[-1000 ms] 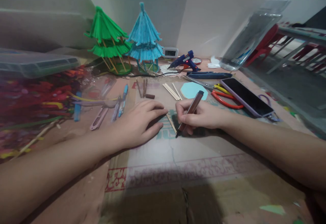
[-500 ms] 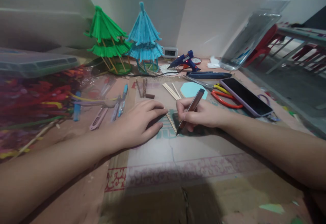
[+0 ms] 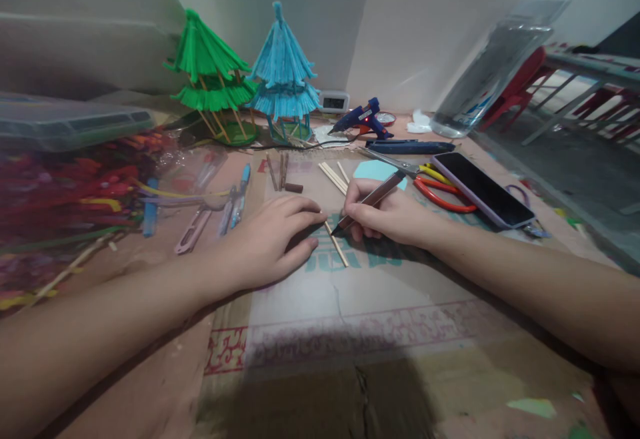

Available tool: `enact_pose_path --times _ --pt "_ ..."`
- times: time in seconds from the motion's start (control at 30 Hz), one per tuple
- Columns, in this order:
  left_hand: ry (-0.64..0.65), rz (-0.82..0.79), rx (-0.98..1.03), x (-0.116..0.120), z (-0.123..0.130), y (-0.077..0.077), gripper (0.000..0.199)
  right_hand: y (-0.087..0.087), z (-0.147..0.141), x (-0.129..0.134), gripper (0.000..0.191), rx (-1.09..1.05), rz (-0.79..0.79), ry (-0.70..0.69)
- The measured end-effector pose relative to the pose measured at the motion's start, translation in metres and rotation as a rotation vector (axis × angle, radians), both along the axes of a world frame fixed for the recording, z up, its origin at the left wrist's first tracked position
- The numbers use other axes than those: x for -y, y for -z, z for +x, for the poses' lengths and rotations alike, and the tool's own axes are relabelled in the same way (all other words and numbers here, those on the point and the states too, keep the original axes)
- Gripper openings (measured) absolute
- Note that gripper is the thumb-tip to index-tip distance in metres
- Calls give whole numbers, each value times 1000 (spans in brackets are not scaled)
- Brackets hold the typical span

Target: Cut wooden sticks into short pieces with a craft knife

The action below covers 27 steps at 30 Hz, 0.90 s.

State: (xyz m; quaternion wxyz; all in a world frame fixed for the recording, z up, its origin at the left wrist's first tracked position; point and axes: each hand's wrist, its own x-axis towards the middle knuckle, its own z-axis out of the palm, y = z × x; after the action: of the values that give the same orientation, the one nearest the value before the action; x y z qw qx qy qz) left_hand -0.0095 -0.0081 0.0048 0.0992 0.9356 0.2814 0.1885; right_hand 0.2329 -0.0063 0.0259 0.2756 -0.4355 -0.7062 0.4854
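Observation:
My right hand point(image 3: 383, 216) is closed around a brown marker point(image 3: 383, 191), its dark tip low and close to a thin wooden stick point(image 3: 339, 246). Whether the tip touches the wood I cannot tell. My left hand point(image 3: 280, 236) rests on the cardboard, its fingertips holding down the upper end of that stick and its thumb apart. The stick's lower part lies bare on the cardboard point(image 3: 295, 306). Beyond my left fingers are a brown marker cap point(image 3: 294, 188) and several brown-coloured sticks point(image 3: 283, 171). Plain sticks point(image 3: 333, 178) lie partly behind my right hand, beside a light blue paper octagon point(image 3: 377, 170).
At the back stand a green tiered model point(image 3: 215, 96) and a blue one point(image 3: 284, 92), with a glue gun point(image 3: 365, 119) nearby. Scissors point(image 3: 443, 189) and a phone point(image 3: 483, 189) lie right. Pens point(image 3: 241, 196), a pink cutter point(image 3: 194, 229) and colourful pipe cleaners point(image 3: 75, 206) fill the left.
The marker's tip has moved from the stick's lower end up towards my left fingers. The marker now leans lower to the right. My left hand has barely moved.

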Motion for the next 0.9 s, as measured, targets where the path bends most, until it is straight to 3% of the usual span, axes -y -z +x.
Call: enact_pose_path --times 0.73,0.9 --pt "9 27 2 -1 -1 3 39 -5 5 3 17 -6 -158 -198" --pt "8 24 -6 0 -1 2 40 -1 4 2 13 -20 -51 -59"
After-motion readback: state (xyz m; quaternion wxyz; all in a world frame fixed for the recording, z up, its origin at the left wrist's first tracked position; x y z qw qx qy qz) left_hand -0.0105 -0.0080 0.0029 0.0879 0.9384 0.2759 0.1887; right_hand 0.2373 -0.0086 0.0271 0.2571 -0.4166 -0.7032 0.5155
